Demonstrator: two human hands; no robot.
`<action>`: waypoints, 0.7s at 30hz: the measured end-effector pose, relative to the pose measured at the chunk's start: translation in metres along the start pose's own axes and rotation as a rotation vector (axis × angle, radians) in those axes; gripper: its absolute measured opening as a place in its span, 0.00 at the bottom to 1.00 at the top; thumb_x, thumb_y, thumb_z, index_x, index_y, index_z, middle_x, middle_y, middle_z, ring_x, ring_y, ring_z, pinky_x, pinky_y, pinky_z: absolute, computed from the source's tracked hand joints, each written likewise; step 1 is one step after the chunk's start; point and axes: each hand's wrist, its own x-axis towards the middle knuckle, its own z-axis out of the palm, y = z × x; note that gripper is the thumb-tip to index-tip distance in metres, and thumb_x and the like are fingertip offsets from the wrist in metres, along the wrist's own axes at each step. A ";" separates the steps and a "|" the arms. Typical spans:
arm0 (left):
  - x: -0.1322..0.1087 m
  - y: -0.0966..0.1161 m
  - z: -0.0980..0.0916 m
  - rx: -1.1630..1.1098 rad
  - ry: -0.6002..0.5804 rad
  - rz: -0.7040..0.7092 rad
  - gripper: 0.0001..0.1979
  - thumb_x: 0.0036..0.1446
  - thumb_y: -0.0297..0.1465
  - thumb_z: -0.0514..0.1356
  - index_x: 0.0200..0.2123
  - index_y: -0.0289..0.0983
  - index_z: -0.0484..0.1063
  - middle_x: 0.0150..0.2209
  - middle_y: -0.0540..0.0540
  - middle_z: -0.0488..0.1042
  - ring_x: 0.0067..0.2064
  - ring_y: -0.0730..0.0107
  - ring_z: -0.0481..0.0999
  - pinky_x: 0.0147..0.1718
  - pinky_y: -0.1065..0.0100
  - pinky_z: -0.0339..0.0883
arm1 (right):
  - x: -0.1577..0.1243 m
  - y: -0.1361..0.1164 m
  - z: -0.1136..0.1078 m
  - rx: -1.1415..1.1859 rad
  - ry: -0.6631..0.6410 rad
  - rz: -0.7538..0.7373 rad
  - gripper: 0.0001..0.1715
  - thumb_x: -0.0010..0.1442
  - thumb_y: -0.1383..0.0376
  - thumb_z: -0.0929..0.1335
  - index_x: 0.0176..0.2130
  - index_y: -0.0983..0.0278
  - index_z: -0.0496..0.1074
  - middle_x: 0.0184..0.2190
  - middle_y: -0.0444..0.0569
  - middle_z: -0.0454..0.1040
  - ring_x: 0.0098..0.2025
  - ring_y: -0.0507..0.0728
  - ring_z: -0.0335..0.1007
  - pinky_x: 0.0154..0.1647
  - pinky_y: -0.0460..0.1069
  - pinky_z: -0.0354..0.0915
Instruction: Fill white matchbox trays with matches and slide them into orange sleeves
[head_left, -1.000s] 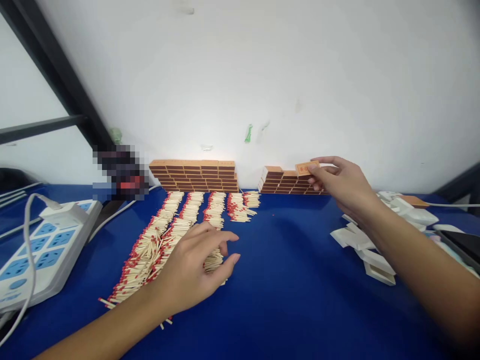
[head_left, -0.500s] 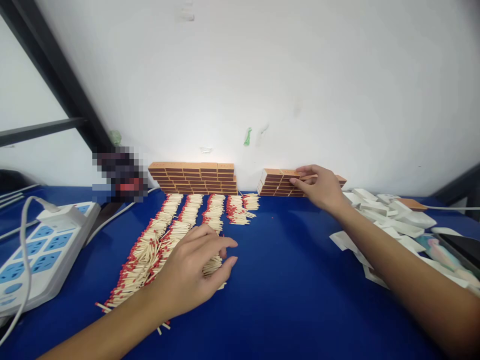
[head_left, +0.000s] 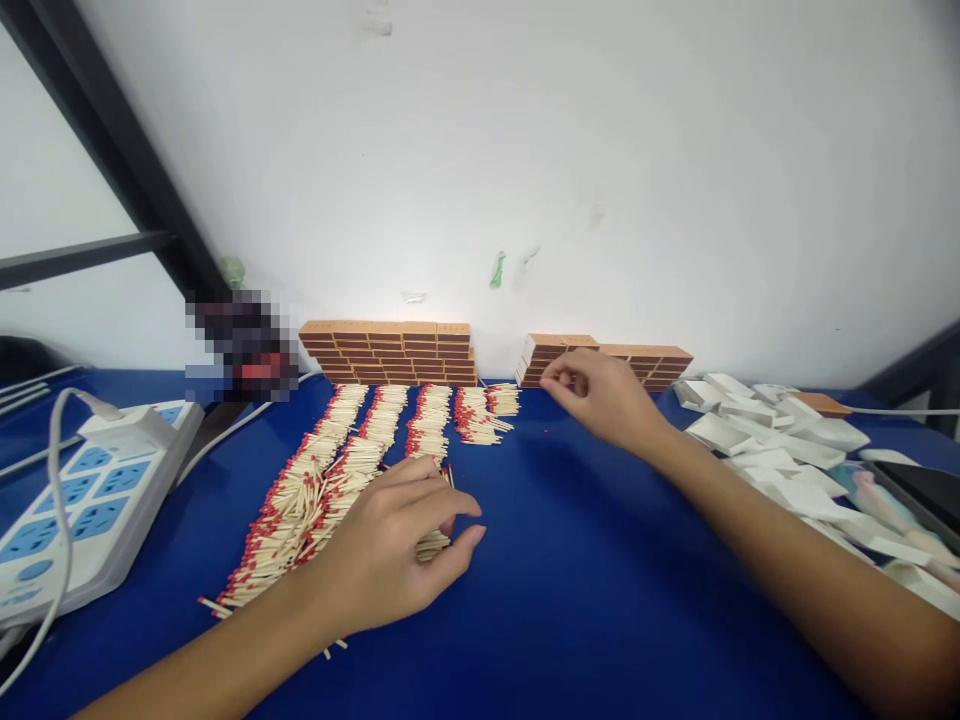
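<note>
My left hand (head_left: 397, 540) hovers over the near ends of long rows of loose matches (head_left: 300, 500) with red heads, covering part of them. Its thumb and index finger are apart, with nothing between them. In front of the right stack of matchboxes (head_left: 645, 358), my right hand (head_left: 600, 395) has its thumb and fingertips drawn together, and no object shows in them. That stack stands against the wall, higher at its left end, and the hand hides part of it. A small, short bunch of matches (head_left: 504, 400) lies left of my right fingertips.
A wider stack of matchboxes (head_left: 386, 350) stands at the wall behind the match rows. White paper trays (head_left: 780, 430) are heaped on the right, beside a dark phone-like object (head_left: 919, 500). At left lies a power strip (head_left: 97, 500) with white cables. Everything rests on a blue tabletop (head_left: 570, 600).
My right hand has come off the top of the right matchbox stack, moving left and down in front of it. The fingers have drawn together. My left hand has barely moved.
</note>
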 end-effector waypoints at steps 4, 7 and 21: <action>0.000 0.001 0.001 -0.018 -0.016 0.004 0.06 0.65 0.26 0.65 0.33 0.38 0.74 0.22 0.52 0.69 0.29 0.68 0.68 0.31 0.66 0.63 | 0.008 -0.018 0.014 0.020 -0.149 -0.071 0.09 0.67 0.62 0.68 0.38 0.62 0.78 0.30 0.48 0.76 0.31 0.57 0.69 0.35 0.51 0.61; -0.001 0.000 0.001 -0.007 -0.004 0.009 0.10 0.64 0.26 0.65 0.29 0.38 0.70 0.22 0.52 0.68 0.28 0.69 0.67 0.29 0.66 0.60 | 0.025 -0.030 0.024 0.024 -0.122 -0.100 0.10 0.69 0.61 0.68 0.44 0.64 0.78 0.34 0.50 0.78 0.33 0.57 0.70 0.37 0.52 0.62; 0.001 -0.001 0.001 -0.005 0.014 0.016 0.13 0.66 0.27 0.61 0.27 0.38 0.69 0.21 0.53 0.66 0.26 0.71 0.63 0.28 0.66 0.62 | 0.108 -0.069 0.039 -0.343 -0.137 -0.230 0.13 0.74 0.60 0.66 0.48 0.65 0.77 0.50 0.57 0.75 0.39 0.60 0.70 0.34 0.53 0.56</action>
